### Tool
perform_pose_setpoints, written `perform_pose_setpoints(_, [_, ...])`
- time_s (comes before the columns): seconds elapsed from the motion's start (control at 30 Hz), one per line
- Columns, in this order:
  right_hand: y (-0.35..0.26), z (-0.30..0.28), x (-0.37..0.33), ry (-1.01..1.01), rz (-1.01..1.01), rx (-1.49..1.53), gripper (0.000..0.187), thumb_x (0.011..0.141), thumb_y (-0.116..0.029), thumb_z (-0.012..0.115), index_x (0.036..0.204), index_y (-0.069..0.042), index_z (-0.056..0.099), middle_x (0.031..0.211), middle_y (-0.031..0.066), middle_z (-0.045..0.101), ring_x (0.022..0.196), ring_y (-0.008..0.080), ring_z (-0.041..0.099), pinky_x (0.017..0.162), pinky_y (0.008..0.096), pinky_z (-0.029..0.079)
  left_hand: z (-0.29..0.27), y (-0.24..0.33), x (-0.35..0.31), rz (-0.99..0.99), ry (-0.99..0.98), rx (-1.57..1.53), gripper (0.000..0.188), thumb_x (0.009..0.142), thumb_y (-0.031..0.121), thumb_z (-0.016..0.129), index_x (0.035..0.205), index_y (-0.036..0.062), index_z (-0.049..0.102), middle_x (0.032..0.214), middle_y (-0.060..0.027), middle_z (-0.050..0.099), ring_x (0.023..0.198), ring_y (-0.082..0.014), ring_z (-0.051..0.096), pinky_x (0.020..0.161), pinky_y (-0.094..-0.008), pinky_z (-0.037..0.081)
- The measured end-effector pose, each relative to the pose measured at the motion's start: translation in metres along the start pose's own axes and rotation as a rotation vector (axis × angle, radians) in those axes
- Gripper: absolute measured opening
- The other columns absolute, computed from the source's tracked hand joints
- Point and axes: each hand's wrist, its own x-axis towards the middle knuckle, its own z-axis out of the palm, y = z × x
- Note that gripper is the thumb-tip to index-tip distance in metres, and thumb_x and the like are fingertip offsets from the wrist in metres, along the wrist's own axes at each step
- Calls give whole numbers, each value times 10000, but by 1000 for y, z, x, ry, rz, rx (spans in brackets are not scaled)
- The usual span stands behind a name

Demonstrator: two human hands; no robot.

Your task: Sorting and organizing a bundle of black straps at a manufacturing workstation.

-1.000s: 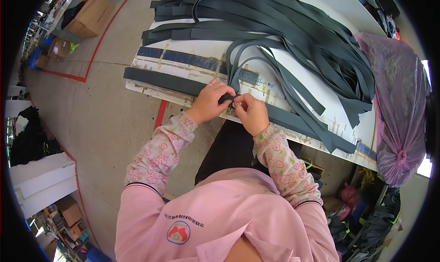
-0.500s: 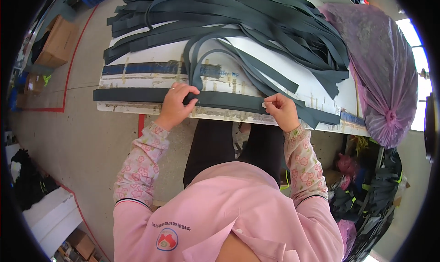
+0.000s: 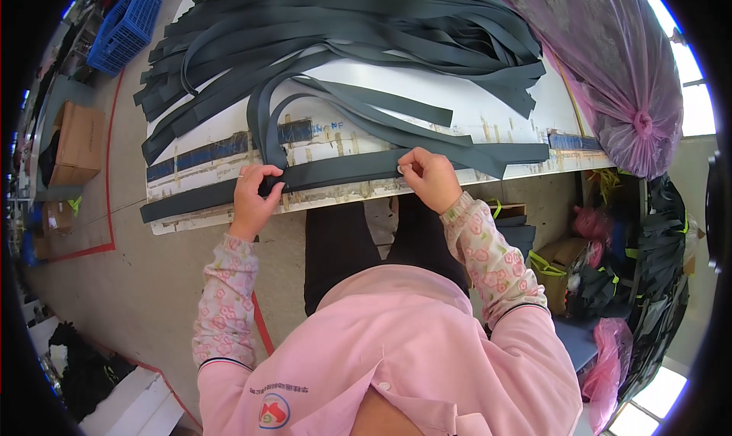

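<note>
A long, flat dark grey-green strap (image 3: 343, 167) lies along the near edge of the white table (image 3: 496, 114). My left hand (image 3: 258, 199) is closed on it left of the middle, thumb and fingers curled around a dark bit that is mostly hidden. Beside those fingers, looped straps (image 3: 263, 123) come down and meet the flat strap. My right hand (image 3: 431, 178) rests farther right at the same strap, its thumb and forefinger pinched together. A small whitish piece shows at those fingertips; its kind is unclear.
A large heap of similar straps (image 3: 343, 35) covers the far half of the table. At the right stands a tied pinkish plastic bag (image 3: 610, 70). Blue crate (image 3: 126, 25) and cardboard box (image 3: 76, 144) sit on the floor at left. More straps (image 3: 659, 245) hang below right.
The view has turned and shifted, so the table now appears tilted and farther left. Both hands keep their hold at about the same places along the strap.
</note>
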Motion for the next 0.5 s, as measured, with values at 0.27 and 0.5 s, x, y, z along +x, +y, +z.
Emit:
perform_pose_setpoints(0.27, [0,2,0,34,-26,-26,69,808,-70,665,841,-9,669,660,129,662,602,277,665,613,363,529,-2,4,1,-20,-10,12,253,734,18,740,958,81,642,932,-80,635,908,-304,561,805,-375,460])
perform_pose_setpoints(0.5, [2,2,0,27,-7,-18,74,812,-73,667,849,-9,671,649,127,657,599,267,668,592,349,521,-2,4,0,-27,-13,6,254,735,17,742,960,82,643,933,-80,636,911,-300,559,798,-371,456])
